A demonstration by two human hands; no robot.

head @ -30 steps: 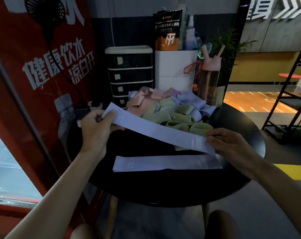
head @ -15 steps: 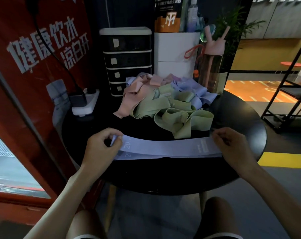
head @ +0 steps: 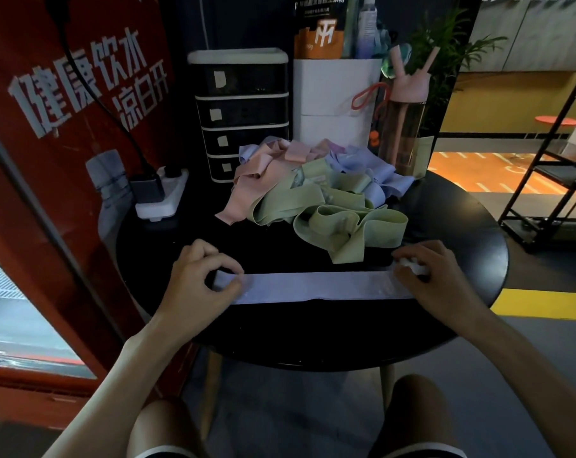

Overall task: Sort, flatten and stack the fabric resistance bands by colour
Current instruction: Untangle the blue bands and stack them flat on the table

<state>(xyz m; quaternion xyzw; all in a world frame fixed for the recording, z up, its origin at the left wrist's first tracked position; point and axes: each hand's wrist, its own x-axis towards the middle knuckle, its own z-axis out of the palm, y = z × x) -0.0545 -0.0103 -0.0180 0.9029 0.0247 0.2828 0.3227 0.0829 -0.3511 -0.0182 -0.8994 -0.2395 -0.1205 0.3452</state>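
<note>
The lavender band point(head: 313, 287), held slanted in the air a second ago, has been lowered flat onto the matching band already laid at the six o'clock edge of the round black table point(head: 461, 226). Its nine o'clock end is pinched between thumb and forefinger of the left hand point(head: 197, 279), and its three o'clock end is gripped by the curled fingers of the right hand point(head: 435, 276). The lavender stack is judged two deep, while the tangled heap of bands point(head: 313, 193) at twelve o'clock remains unsorted.

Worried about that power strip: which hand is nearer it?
Left. The left hand pinches one end of the lilac band just in front of the power strip; the right hand holds the other end, farther right.
</note>
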